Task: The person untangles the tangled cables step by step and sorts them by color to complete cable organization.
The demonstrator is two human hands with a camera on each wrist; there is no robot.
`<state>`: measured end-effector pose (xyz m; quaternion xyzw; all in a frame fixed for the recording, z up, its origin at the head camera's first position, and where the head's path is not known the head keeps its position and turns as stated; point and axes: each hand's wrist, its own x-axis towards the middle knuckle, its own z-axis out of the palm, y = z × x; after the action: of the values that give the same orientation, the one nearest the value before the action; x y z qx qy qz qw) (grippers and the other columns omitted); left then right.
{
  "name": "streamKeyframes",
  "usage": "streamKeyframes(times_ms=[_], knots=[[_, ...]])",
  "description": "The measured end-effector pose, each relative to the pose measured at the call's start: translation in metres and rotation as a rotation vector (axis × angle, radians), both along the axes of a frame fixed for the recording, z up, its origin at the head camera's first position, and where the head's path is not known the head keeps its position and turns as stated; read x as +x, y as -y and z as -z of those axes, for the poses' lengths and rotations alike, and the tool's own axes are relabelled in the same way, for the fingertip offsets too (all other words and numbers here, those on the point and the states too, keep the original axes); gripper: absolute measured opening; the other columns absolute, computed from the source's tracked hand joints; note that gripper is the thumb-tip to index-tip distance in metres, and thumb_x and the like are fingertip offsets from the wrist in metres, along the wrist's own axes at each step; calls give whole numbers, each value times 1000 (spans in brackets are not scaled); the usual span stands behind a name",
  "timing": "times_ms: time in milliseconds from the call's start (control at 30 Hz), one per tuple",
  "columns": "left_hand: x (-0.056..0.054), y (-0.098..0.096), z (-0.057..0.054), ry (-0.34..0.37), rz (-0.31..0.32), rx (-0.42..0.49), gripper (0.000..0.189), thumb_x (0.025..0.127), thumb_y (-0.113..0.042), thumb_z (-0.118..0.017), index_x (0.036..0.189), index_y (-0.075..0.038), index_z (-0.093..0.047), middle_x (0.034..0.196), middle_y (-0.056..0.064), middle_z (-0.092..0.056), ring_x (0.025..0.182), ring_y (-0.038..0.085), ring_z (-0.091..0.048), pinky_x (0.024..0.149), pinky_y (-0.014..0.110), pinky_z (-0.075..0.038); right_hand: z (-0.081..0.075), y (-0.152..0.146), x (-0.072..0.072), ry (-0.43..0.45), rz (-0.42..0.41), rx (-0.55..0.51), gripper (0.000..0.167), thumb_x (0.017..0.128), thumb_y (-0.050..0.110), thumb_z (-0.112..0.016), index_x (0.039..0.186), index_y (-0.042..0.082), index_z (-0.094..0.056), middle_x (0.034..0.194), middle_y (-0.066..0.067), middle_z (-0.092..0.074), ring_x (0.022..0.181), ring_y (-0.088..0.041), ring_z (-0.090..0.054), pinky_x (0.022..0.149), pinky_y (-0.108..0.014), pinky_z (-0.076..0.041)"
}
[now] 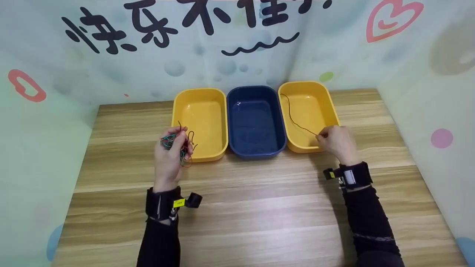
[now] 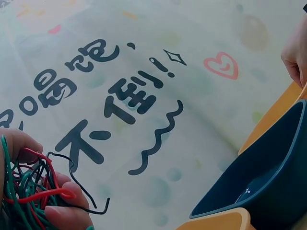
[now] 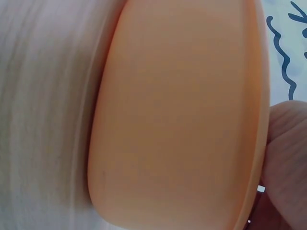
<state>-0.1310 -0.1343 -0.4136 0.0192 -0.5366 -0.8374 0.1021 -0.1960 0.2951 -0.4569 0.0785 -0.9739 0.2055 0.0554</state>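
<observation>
In my left hand (image 1: 169,157) I hold a tangled bundle of thin wires (image 2: 29,191), green, red and black, with loose ends sticking out past the fingers. That hand is over the front left corner of the left yellow bin (image 1: 202,115). My right hand (image 1: 338,142) pinches one end of a single dark wire (image 1: 291,116) at the front right of the right yellow bin (image 1: 308,107). The wire curves back through that bin to its far left corner. In the right wrist view, the bin's outer wall (image 3: 177,115) hides most of the hand's fingers.
Between the two yellow bins stands a dark blue bin (image 1: 256,122), side by side with them on the wood-grain table (image 1: 252,207). Behind them rises a printed backdrop (image 1: 148,74) with black lettering. A pale side panel (image 1: 438,111) borders the table's right edge.
</observation>
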Motion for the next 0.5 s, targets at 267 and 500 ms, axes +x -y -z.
streamKeyframes(times_ms=[267,500], knots=[[0,-1,0,4,6,-20,7,96,-2,-52,102,-3,-55,84,7,-60,54,13,-55,42,18,-40,-1,-1,0,11,-8,9,18,87,12,-65,81,-2,-73,79,-22,-71,60,-31,-66,55,-42,-54],[1,-1,-1,18,11,-33,9,96,-3,-53,105,-2,-55,88,8,-60,55,13,-54,43,19,-40,-1,-1,0,-16,3,51,19,86,16,-66,78,1,-75,76,-18,-72,61,-33,-64,55,-42,-49]])
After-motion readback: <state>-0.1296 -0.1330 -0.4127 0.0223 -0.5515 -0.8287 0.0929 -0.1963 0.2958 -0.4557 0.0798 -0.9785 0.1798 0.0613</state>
